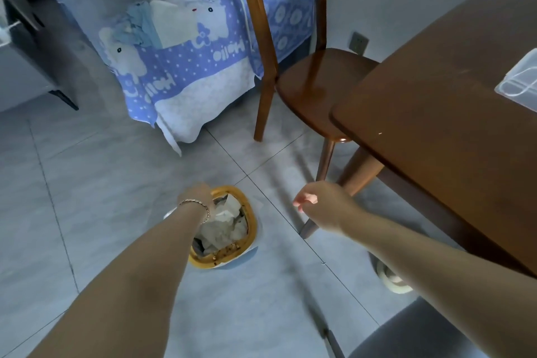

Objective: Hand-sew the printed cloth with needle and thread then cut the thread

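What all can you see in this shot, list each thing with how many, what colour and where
Waste bin: one, yellow rim, on the floor, holding crumpled paper.
Chair: one, brown wood, by the table.
Table: one, brown wood, right.
Plastic box: one, clear, on the table's right edge.
Blanket: one, blue and white print, draped upper left.
Bracelet: one, pale, left wrist.
Left hand: over the bin.
Right hand: beside the table leg, nothing visibly held.

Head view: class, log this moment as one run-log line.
left hand: over bin, fingers hidden | right hand: loosely curled, nothing visible in it | needle, thread: not visible | table: right
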